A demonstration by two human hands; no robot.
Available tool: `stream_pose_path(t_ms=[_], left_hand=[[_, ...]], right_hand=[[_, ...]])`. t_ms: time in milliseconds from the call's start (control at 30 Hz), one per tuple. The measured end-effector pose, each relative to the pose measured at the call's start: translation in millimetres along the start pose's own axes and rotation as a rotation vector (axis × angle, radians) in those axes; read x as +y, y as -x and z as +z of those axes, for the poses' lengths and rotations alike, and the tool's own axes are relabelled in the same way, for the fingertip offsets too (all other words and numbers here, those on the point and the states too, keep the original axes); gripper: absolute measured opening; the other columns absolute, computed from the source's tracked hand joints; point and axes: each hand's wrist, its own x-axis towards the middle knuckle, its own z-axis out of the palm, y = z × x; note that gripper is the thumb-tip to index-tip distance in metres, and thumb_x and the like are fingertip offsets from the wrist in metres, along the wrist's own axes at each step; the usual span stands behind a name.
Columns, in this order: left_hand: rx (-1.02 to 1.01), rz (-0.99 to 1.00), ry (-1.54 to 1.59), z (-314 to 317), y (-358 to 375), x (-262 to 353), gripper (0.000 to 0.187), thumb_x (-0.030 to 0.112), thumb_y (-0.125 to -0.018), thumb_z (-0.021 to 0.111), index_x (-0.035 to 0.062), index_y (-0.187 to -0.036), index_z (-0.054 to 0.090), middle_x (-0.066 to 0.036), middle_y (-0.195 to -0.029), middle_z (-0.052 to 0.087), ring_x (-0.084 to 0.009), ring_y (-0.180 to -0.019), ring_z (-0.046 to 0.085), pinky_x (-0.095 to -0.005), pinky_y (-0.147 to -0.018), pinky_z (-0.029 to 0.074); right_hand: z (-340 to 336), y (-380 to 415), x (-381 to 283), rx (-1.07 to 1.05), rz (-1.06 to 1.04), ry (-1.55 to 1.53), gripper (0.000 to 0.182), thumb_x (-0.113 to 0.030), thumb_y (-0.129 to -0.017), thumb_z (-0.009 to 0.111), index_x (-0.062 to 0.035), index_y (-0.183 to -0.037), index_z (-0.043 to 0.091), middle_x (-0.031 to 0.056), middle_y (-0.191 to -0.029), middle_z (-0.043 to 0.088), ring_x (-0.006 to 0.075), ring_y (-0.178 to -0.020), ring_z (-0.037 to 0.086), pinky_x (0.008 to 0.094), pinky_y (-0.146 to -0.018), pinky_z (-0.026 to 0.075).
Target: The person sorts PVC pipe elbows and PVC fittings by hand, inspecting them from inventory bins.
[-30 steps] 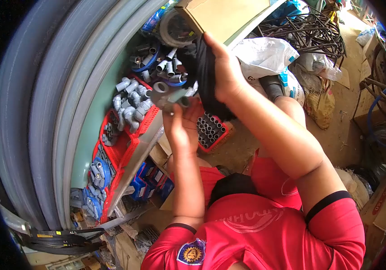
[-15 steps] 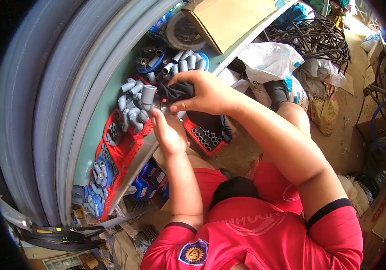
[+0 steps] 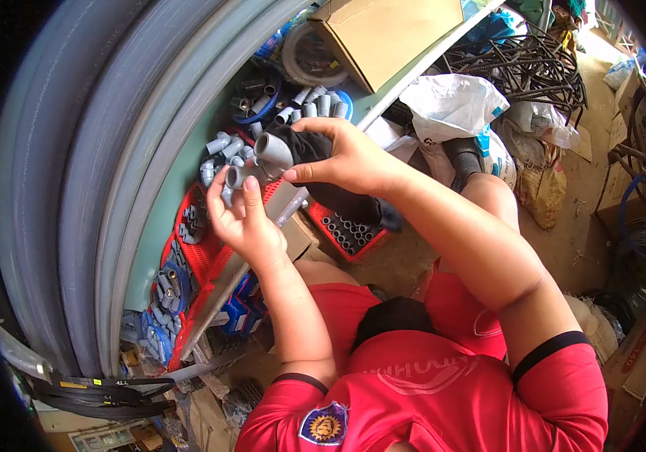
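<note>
Between the thumb and fingers of my left hand (image 3: 244,222) is a grey plastic pipe elbow (image 3: 272,151), its open ends facing left and up. My right hand (image 3: 349,160) grips a bunched black cloth (image 3: 304,145) with the thumb below and fingers above. The cloth presses against the right side of the elbow, and part of it hangs beneath my wrist. Where the cloth and elbow meet is partly hidden. Behind my hands lies a heap of similar grey fittings (image 3: 231,145).
A red basket (image 3: 206,260) of fittings stands left of my left forearm. Below my right hand sits a red crate (image 3: 353,255) of small grey pipe pieces. A cardboard box (image 3: 387,38) rests on the green table. Large grey pipes (image 3: 123,151) curve along the left.
My left hand has moved up and left, closing its fingers on the elbow. The elbow has turned and shifted right against the cloth. My right hand has barely moved.
</note>
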Motion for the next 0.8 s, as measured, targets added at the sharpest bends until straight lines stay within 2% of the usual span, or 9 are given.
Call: stream_pose_path(t_ms=[67, 167, 267, 300, 400, 467, 567, 700, 800], left_hand=[[0.037, 0.188, -0.245, 3, 1, 4, 0.043, -0.006, -0.088, 0.07, -0.0022, -0.126, 0.052, -0.014, -0.121, 0.056, -0.0267, -0.109, 0.063, -0.0338, -0.088, 0.059], [-0.123, 0.384, -0.472, -10, -4, -5, 0.037, -0.005, -0.088, 0.07, -0.0045, -0.121, 0.055, -0.012, -0.115, 0.056, -0.0235, -0.108, 0.062, -0.0314, -0.085, 0.059], [-0.322, 0.141, -0.418, -23, -4, -3, 0.027, -0.002, -0.092, 0.064, -0.0033, -0.119, 0.058, -0.014, -0.124, 0.058, -0.0236, -0.113, 0.061, -0.033, -0.09, 0.054], [-0.379, 0.048, -0.366, -24, -3, -1, 0.026, -0.002, -0.093, 0.063, -0.0027, -0.119, 0.058, -0.015, -0.126, 0.058, -0.024, -0.115, 0.06, -0.0337, -0.092, 0.053], [-0.468, -0.005, -0.276, -29, 1, 5, 0.037, -0.002, -0.093, 0.06, -0.0002, -0.129, 0.049, -0.015, -0.129, 0.058, -0.023, -0.118, 0.058, -0.0363, -0.101, 0.046], [-0.518, -0.043, -0.182, -27, 3, 8, 0.046, -0.003, -0.093, 0.058, 0.0026, -0.136, 0.042, -0.015, -0.13, 0.057, -0.022, -0.119, 0.057, -0.0373, -0.107, 0.041], [-0.567, -0.074, -0.352, -27, 4, 14, 0.047, -0.003, -0.093, 0.059, 0.0034, -0.136, 0.042, -0.015, -0.13, 0.056, -0.0225, -0.12, 0.056, -0.0368, -0.108, 0.04], [-0.683, -0.029, -0.651, -46, 0, 3, 0.044, 0.003, -0.095, 0.063, -0.0036, -0.135, 0.046, -0.014, -0.134, 0.054, -0.0213, -0.117, 0.058, -0.0353, -0.101, 0.045], [-0.609, -0.149, -0.458, -41, 4, 2, 0.039, 0.005, -0.092, 0.068, -0.0055, -0.127, 0.055, -0.012, -0.122, 0.06, -0.0198, -0.104, 0.062, -0.0346, -0.092, 0.05]], right_hand=[[-1, -2, 5, -0.025, -0.158, 0.132, 0.054, -0.022, -0.076, 0.085, 0.001, -0.119, 0.062, 0.0102, -0.1, 0.07, 0.0176, -0.098, 0.063, 0.0316, -0.09, 0.048], [1, 1, 1, -0.03, -0.197, 0.165, 0.048, -0.019, -0.076, 0.084, 0.0001, -0.115, 0.062, 0.0131, -0.097, 0.069, 0.0199, -0.093, 0.066, 0.0331, -0.086, 0.05], [1, 4, 1, -0.015, -0.214, 0.232, 0.045, -0.017, -0.076, 0.083, -0.0012, -0.113, 0.062, 0.0153, -0.096, 0.068, 0.0238, -0.092, 0.067, 0.0353, -0.084, 0.051], [-1, 4, 1, -0.018, -0.187, 0.236, 0.044, -0.015, -0.075, 0.082, -0.0016, -0.112, 0.063, 0.0166, -0.096, 0.068, 0.0282, -0.092, 0.068, 0.0366, -0.083, 0.052], [-4, 1, 8, 0.02, -0.327, 0.334, 0.044, -0.012, -0.074, 0.081, -0.0021, -0.113, 0.064, 0.0181, -0.097, 0.069, 0.0333, -0.091, 0.068, 0.0383, -0.082, 0.052], [-7, 2, 5, 0.004, -0.307, 0.393, 0.044, -0.012, -0.074, 0.081, -0.0023, -0.114, 0.064, 0.0188, -0.098, 0.069, 0.0344, -0.092, 0.068, 0.0385, -0.082, 0.052], [-8, 3, 3, -0.019, -0.276, 0.427, 0.045, -0.012, -0.074, 0.08, -0.0029, -0.114, 0.064, 0.02, -0.1, 0.069, 0.0367, -0.095, 0.067, 0.0401, -0.083, 0.052], [-9, 5, 9, -0.044, -0.312, 0.511, 0.046, -0.012, -0.075, 0.079, -0.0033, -0.117, 0.063, 0.0194, -0.102, 0.068, 0.04, -0.097, 0.065, 0.0435, -0.085, 0.052], [-7, 4, 13, -0.079, -0.328, 0.553, 0.048, -0.012, -0.074, 0.078, -0.0036, -0.119, 0.062, 0.02, -0.103, 0.068, 0.0403, -0.097, 0.065, 0.0454, -0.085, 0.052]])
